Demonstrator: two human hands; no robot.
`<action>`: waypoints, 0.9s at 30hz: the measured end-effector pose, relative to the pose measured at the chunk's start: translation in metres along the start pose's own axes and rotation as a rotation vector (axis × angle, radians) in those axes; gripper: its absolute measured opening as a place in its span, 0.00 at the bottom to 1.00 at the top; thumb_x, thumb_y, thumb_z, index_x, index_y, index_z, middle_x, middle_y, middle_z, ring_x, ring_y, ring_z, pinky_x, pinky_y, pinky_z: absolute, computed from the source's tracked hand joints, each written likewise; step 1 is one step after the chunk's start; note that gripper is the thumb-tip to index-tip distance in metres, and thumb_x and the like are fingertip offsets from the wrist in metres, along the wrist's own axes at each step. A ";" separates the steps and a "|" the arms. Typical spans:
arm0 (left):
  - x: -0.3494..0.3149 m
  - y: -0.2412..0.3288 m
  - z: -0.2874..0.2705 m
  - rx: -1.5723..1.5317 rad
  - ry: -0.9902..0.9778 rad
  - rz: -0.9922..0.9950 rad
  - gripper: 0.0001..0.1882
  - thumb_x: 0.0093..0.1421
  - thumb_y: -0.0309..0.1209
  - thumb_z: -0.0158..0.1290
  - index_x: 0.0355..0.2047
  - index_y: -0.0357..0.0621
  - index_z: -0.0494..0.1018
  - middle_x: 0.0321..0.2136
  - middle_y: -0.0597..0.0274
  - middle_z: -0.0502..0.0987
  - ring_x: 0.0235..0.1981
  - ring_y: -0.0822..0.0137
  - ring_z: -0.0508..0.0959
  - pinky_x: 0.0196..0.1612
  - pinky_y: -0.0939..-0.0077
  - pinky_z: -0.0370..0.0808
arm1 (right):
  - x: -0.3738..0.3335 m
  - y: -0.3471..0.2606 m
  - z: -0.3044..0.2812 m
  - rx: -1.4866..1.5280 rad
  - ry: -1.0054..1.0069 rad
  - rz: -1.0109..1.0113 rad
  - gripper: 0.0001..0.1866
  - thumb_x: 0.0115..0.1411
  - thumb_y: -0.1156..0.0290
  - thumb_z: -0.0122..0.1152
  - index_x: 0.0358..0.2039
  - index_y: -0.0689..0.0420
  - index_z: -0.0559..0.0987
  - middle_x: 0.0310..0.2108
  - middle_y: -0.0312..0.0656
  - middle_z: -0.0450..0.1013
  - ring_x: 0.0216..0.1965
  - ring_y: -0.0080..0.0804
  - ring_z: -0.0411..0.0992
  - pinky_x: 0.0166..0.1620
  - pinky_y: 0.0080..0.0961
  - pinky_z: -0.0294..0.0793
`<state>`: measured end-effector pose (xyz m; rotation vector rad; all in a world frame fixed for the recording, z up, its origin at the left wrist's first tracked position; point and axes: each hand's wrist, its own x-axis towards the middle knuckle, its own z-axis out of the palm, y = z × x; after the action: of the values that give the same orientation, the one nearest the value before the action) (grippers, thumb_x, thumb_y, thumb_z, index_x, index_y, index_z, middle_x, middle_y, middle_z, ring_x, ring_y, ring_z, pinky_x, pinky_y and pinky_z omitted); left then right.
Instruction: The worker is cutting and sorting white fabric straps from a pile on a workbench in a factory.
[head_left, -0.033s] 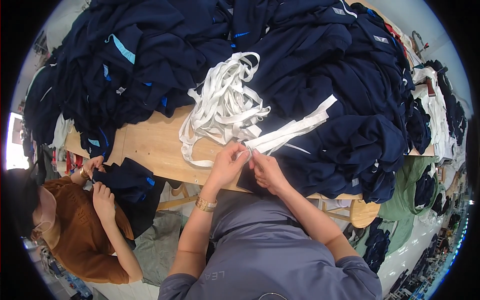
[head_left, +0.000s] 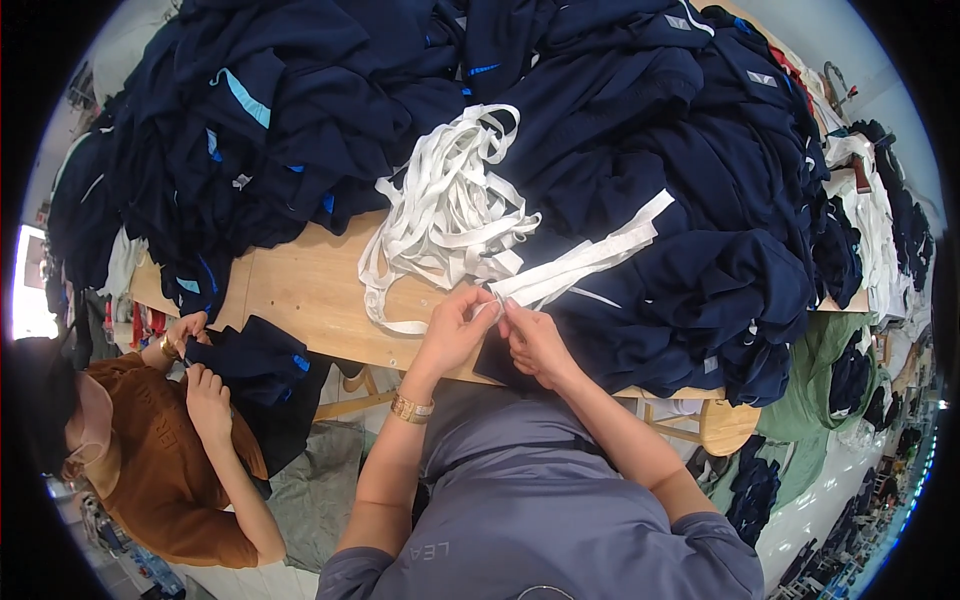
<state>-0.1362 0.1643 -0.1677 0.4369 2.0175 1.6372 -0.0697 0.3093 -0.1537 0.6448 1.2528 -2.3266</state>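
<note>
Just ahead of the left hand (head_left: 458, 325) and the right hand (head_left: 537, 345), a bundle of flat white fabric strips (head_left: 592, 264) is pinched at its near end by the narrowed fingers of both. Beyond the left hand, a tangled heap of white fabric tape (head_left: 445, 205) is rested partly on the pale wooden bench (head_left: 300, 285). Against the preceding picture, no shift is seen, so the same handling step is judged to be under way.
</note>
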 end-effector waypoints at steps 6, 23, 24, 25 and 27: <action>-0.002 0.001 -0.002 -0.027 0.003 -0.028 0.06 0.59 0.30 0.50 0.28 0.41 0.70 0.20 0.78 0.64 0.22 0.86 0.59 0.24 0.90 0.56 | -0.003 -0.002 0.002 -0.036 0.049 -0.045 0.23 0.63 0.51 0.43 0.20 0.56 0.66 0.06 0.24 0.49 0.05 0.12 0.42 0.09 0.14 0.40; 0.000 0.031 -0.012 0.106 -0.024 0.061 0.12 0.57 0.34 0.51 0.30 0.36 0.72 0.21 0.59 0.74 0.22 0.71 0.72 0.28 0.77 0.68 | -0.003 -0.074 -0.038 -0.503 0.456 -0.691 0.11 0.61 0.66 0.51 0.26 0.60 0.69 0.18 0.28 0.60 0.21 0.12 0.54 0.22 0.13 0.54; 0.000 0.030 -0.015 0.073 -0.023 0.057 0.12 0.57 0.34 0.51 0.30 0.35 0.72 0.20 0.60 0.73 0.22 0.73 0.71 0.28 0.77 0.68 | -0.005 -0.086 -0.046 -0.500 0.503 -0.762 0.12 0.61 0.66 0.51 0.25 0.60 0.69 0.18 0.28 0.60 0.20 0.12 0.54 0.22 0.14 0.55; 0.001 0.034 -0.017 0.053 -0.055 0.050 0.12 0.58 0.34 0.51 0.29 0.35 0.72 0.19 0.66 0.71 0.21 0.77 0.68 0.27 0.80 0.67 | -0.007 -0.096 -0.058 -0.496 0.553 -0.811 0.12 0.61 0.66 0.51 0.25 0.60 0.69 0.18 0.28 0.60 0.20 0.13 0.54 0.22 0.14 0.55; 0.004 0.032 -0.020 0.025 -0.086 0.030 0.11 0.58 0.34 0.50 0.28 0.35 0.72 0.18 0.68 0.70 0.21 0.79 0.68 0.26 0.82 0.66 | -0.009 -0.111 -0.077 -0.495 0.626 -0.866 0.12 0.61 0.67 0.51 0.24 0.60 0.68 0.18 0.28 0.60 0.20 0.13 0.54 0.23 0.15 0.55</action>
<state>-0.1532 0.1574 -0.1344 0.5396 1.9781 1.5848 -0.1090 0.4321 -0.1129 0.7776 2.7278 -2.2812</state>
